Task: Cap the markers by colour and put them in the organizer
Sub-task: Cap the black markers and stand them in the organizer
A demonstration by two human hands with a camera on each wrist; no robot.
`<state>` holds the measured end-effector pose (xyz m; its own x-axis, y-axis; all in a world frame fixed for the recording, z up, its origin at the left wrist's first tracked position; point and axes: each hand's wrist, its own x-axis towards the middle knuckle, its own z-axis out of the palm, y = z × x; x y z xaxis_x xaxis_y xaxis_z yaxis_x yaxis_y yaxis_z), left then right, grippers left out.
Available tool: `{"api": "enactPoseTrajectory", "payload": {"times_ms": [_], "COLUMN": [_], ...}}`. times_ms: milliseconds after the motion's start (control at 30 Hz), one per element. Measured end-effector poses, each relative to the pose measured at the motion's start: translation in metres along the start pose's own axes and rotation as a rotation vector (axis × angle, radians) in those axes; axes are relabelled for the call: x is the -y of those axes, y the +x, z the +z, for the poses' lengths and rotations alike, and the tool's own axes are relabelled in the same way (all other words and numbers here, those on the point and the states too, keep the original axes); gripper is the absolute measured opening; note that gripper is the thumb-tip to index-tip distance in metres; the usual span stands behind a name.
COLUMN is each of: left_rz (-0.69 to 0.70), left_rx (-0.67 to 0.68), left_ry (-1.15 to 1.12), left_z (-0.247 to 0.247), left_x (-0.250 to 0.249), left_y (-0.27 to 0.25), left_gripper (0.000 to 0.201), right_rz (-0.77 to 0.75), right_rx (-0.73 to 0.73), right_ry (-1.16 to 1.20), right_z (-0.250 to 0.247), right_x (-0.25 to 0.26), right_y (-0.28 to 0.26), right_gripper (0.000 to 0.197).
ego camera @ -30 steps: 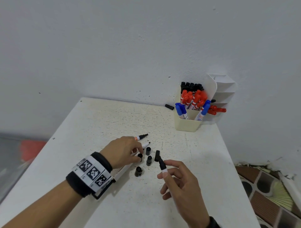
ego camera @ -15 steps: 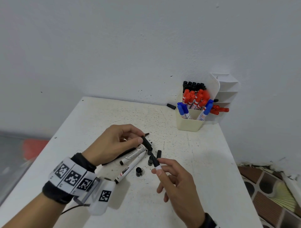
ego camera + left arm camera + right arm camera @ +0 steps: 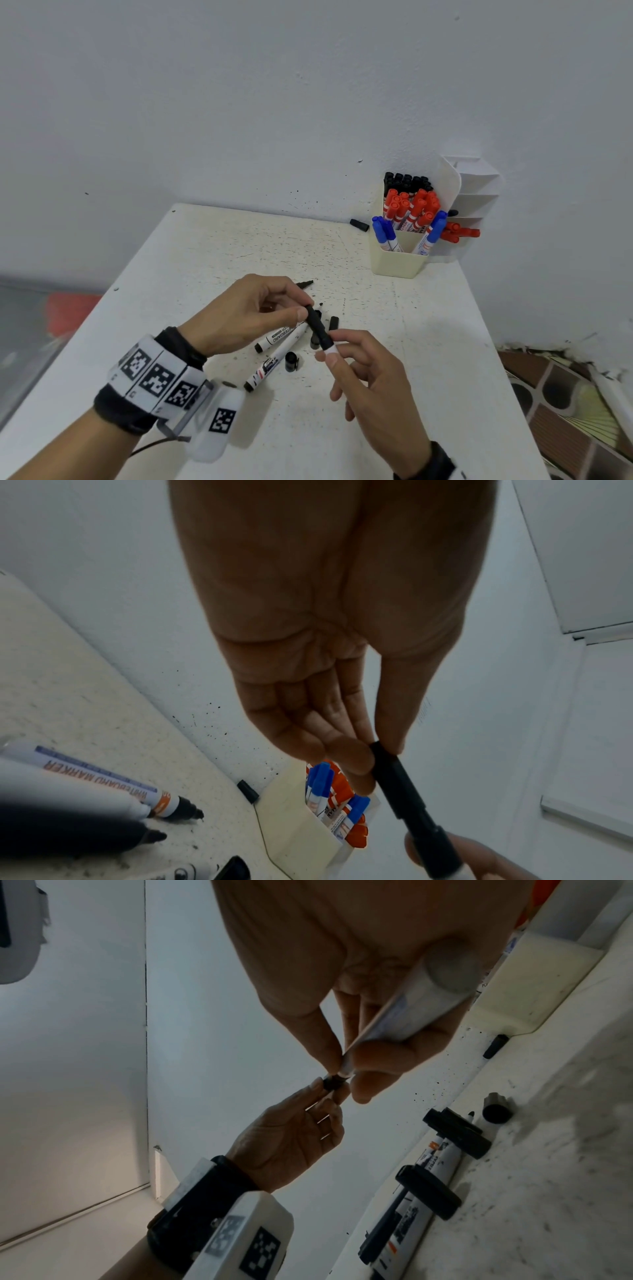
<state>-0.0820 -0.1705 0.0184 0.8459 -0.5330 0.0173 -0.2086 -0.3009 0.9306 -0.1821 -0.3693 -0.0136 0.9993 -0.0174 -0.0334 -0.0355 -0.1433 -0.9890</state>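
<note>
My right hand (image 3: 328,353) grips a white-barrelled black marker (image 3: 411,1010) above the table, tip pointing away and left. My left hand (image 3: 304,310) pinches a black cap (image 3: 317,325) between thumb and fingertips, and the cap sits over the marker's tip. The left wrist view shows the cap (image 3: 400,783) running from my left fingertips (image 3: 363,758) to my right hand. The cream organizer (image 3: 397,263) stands at the back right with blue, red and black capped markers. Two uncapped markers (image 3: 277,337) lie under my hands, and a third pokes out behind my left hand.
Several loose black caps (image 3: 291,361) lie on the white table (image 3: 212,260) beneath my hands, and another cap (image 3: 359,225) rests by the wall left of the organizer. A white shelf unit (image 3: 476,192) stands behind the organizer. The table's right edge drops to a tiled floor.
My left hand rose from the table with a black cap and brought it onto the tip of the marker in my right hand. The right hand shifted slightly left.
</note>
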Motion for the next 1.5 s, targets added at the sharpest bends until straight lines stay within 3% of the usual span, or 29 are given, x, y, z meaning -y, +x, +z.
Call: {"api": "enactPoseTrajectory", "payload": {"times_ms": [133,367,767,1000,1100,1333,1500], "left_rz": [0.001,-0.037,-0.097,0.038,0.027,-0.156,-0.083], "left_rx": [-0.088,0.105,0.189,0.02,0.167,0.515,0.53], "left_ry": [0.062,0.513,0.686,0.66,0.779,1.193,1.252], "left_z": [-0.004,0.007,0.017,0.016,0.029,0.056,0.073], "left_x": [0.006,0.021,0.038,0.017,0.008,-0.005,0.0], "left_y": [0.003,0.013,0.026,0.045,0.074,0.128,0.127], "left_gripper": [0.016,0.009,0.018,0.007,0.016,0.052,0.026], "right_rz": [0.017,0.058,0.059,0.042,0.038,0.046,0.048], "right_rx": [-0.019,-0.081,-0.092,-0.142,-0.151,-0.168,-0.18], "right_ry": [-0.026,-0.026,-0.008,-0.017,-0.019,-0.007,-0.002], "right_z": [-0.004,-0.017,-0.021,-0.032,-0.034,-0.039,-0.042], "right_x": [-0.005,-0.012,-0.016,-0.015,-0.014,-0.014,-0.017], "right_y": [-0.003,-0.006,-0.006,-0.004,-0.006,-0.01,-0.011], "right_gripper": [0.017,0.016,0.016,0.016,0.016,0.015,0.016]}}
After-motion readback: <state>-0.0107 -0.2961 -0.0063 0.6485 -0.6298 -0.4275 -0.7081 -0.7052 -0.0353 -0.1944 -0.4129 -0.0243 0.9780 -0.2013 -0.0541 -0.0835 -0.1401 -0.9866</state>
